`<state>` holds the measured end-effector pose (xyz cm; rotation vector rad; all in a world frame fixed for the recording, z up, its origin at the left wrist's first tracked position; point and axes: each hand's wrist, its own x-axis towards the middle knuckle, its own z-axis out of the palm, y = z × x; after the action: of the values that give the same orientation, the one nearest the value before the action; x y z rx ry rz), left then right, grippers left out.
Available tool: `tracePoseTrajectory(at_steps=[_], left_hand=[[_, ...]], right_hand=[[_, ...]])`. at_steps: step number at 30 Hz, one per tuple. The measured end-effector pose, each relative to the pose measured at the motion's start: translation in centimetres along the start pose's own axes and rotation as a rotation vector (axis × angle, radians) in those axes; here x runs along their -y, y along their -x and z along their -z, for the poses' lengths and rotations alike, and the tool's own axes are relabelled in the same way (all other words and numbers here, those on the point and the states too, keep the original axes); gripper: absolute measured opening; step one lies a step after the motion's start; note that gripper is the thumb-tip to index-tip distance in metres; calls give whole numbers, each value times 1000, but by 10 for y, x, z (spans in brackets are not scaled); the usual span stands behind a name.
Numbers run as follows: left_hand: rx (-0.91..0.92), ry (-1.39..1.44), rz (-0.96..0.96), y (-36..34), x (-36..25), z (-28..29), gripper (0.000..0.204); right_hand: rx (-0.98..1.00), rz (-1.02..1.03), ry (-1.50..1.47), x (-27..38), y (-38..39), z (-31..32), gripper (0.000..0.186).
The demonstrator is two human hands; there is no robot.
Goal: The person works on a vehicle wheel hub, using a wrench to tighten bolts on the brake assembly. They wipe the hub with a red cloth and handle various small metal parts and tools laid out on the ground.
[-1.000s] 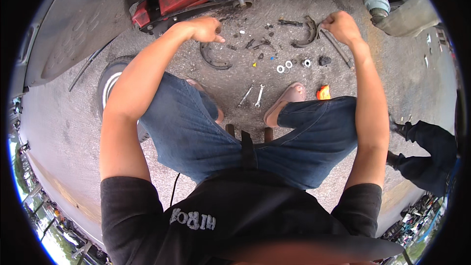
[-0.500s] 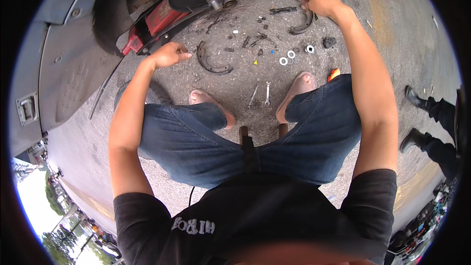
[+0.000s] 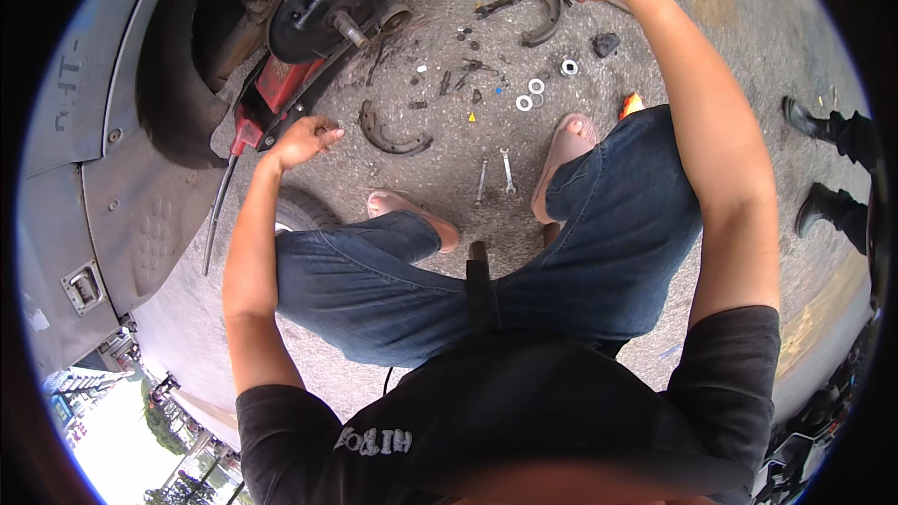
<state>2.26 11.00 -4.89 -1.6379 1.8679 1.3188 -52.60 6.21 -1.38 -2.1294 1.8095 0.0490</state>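
1. It's vehicle repair out in the open here, right on rough grey asphalt point(image 3: 730, 47)!
2. Over on the left, a grey metal vehicle body point(image 3: 150, 196) fills the edge, and there's a round black metal backing plate point(image 3: 304, 28) laid bare, its steel stub shaft point(image 3: 350, 28) poking out.
3. Just below it, a red metal jack point(image 3: 276, 84).
4. Now the ground: two curved, dark brake shoes point(image 3: 376, 136), well apart, flat silver ring washers point(image 3: 530, 85) and two slim silver wrenches point(image 3: 507, 171) side by side.
5. And at lower left, bright white sky point(image 3: 108, 430) and green leafy trees point(image 3: 164, 425): definitely outdoors!
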Motion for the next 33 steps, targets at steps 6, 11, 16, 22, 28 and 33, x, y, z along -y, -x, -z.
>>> tracePoseTrajectory(at_steps=[6, 11, 16, 22, 28, 33], left_hand=[[-10, 1, 31, -3, -6, 2, 50], [-28, -61, -1, -14, -18, 5, 46], [-121, -15, -13, -16, -25, 12, 54], [-134, -52, 3, -8, -37, 18, 45], [-141, -39, -5, -6, -32, 20, 47], [-109, -18, 22, -6, -27, 19, 49]], right_hand=[[21, -16, -18, -26, 0, -8, 28], [42, -35, 48, -30, 5, -10, 31], [77, -59, 44, -35, 9, -9, 32], [78, -29, 134, -41, 3, -18, 35], [95, 67, 69, -44, 4, -17, 34], [116, -37, -88, -36, 15, -8, 30]])
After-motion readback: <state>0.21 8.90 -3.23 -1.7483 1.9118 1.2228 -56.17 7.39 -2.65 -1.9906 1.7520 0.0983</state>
